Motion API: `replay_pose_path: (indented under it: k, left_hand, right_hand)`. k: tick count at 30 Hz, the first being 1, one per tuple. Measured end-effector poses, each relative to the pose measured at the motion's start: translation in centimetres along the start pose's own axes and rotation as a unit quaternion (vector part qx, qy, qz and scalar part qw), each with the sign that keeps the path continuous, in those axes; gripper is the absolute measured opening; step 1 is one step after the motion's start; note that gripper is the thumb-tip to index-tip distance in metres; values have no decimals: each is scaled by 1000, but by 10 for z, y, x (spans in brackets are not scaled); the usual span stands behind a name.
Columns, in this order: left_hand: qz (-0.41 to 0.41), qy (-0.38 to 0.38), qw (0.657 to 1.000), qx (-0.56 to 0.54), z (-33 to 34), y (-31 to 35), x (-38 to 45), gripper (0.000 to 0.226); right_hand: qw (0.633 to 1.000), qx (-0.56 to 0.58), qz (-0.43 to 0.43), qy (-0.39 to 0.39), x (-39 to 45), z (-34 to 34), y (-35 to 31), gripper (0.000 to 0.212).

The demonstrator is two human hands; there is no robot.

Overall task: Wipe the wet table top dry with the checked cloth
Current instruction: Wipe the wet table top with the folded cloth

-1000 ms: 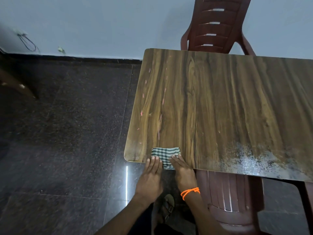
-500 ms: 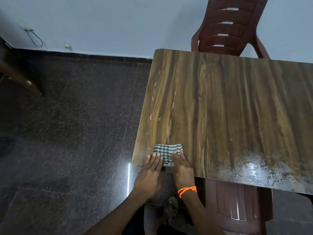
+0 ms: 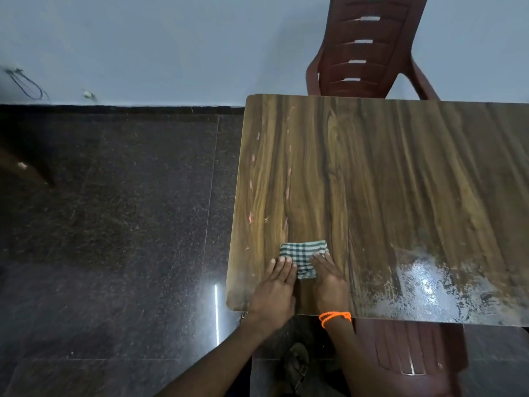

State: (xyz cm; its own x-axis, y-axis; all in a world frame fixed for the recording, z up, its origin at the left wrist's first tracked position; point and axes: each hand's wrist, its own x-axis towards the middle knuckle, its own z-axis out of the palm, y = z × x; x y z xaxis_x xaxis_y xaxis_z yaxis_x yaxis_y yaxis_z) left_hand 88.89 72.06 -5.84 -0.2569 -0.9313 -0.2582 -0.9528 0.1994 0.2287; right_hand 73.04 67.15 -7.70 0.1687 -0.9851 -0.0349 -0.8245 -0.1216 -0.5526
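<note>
A pale wall (image 3: 171,38) meets a dark speckled floor (image 3: 114,224). One maroon chair (image 3: 369,47) stands against it; a light streak (image 3: 216,313) reflects on the tiles.

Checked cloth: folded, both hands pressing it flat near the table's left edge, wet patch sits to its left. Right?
Not quite. In the head view the wet patch lies to the right of the checked cloth, not left. Both hands, left hand and right hand, do press it flat.

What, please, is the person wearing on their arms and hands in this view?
Both forearms are bare, with no sleeves in view and no gloves. The right hand has an orange beaded band looped twice round the wrist. The left hand shows no ring, watch or band.
</note>
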Motion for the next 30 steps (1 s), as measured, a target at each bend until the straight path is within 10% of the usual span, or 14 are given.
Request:
replay_pose_path:
  k: [30]
  left_hand:
    - [55, -22, 998, -16, -46, -88, 36, 76]
  right_hand:
    - [1000, -5, 21, -2, 51, 27, -56, 49]
